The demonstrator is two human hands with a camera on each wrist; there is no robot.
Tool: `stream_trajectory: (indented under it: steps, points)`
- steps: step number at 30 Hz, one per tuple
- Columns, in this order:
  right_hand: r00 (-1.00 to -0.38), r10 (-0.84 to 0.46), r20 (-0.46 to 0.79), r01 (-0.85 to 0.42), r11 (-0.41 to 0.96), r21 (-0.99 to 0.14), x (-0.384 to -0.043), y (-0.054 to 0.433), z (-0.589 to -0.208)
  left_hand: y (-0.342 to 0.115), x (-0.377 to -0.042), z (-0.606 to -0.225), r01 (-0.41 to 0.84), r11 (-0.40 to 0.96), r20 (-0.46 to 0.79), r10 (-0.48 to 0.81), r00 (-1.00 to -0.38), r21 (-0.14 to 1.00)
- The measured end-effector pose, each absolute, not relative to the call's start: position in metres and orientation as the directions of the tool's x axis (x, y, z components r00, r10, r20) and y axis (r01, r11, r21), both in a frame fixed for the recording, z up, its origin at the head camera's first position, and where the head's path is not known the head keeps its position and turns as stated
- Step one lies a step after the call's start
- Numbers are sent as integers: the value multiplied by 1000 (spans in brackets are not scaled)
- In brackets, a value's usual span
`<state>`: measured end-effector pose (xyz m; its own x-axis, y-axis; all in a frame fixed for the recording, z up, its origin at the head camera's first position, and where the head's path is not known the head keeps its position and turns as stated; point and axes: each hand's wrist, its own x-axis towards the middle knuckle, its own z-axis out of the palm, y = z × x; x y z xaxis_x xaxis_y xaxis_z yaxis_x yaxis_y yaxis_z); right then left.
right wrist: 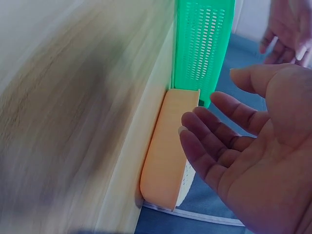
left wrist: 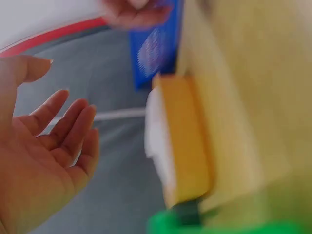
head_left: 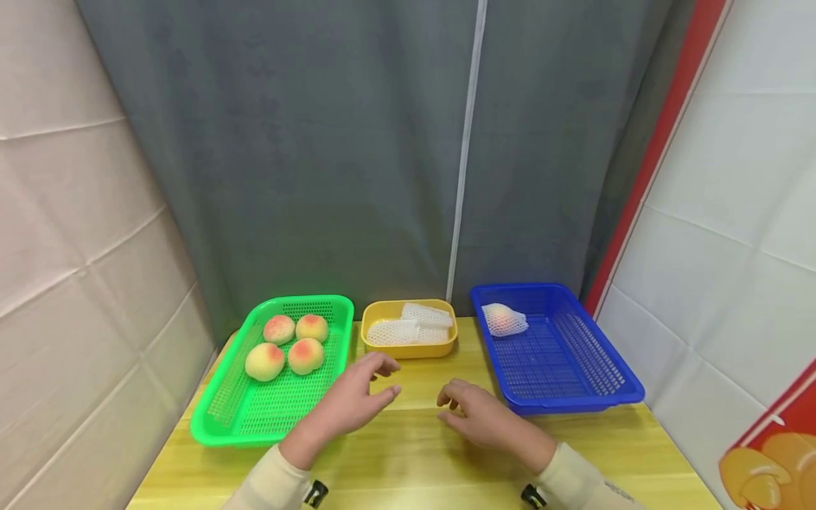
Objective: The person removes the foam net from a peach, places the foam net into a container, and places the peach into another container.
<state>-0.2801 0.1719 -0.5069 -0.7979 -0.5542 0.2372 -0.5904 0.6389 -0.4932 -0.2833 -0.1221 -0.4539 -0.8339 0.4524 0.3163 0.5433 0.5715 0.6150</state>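
Note:
My left hand hovers over the table between the green basket and the middle, its fingers loosely bent around nothing. Facing it, my right hand is beside the near left corner of the blue basket, also holding nothing. In the green basket lie several peaches, yellow with red blush. A yellow tray behind the hands holds several white foam net sleeves. One peach in a foam net sits at the blue basket's far left. Both wrist views show relaxed, empty palms.
The wooden table carries all three containers. A grey curtain hangs behind them, with white panels at the left and more at the right. A red strip runs down the right corner.

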Motion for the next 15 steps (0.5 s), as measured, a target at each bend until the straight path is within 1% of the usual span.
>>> stream_trajectory:
  steps: [4,7,15]
  points:
    - [-794,-555,249,-597,633,-492,-280,169,-509,-110,-276,-481,524,546,280,468,-838,654]
    - [-790,-559,251,-602,634,-485,-279,168,-509,-106,-273,-493,499,547,253,464,-849,672]
    - [-786,-546,290,-613,627,-480,-279,174,-495,-101,-276,-493,497,540,266,449,-853,680]
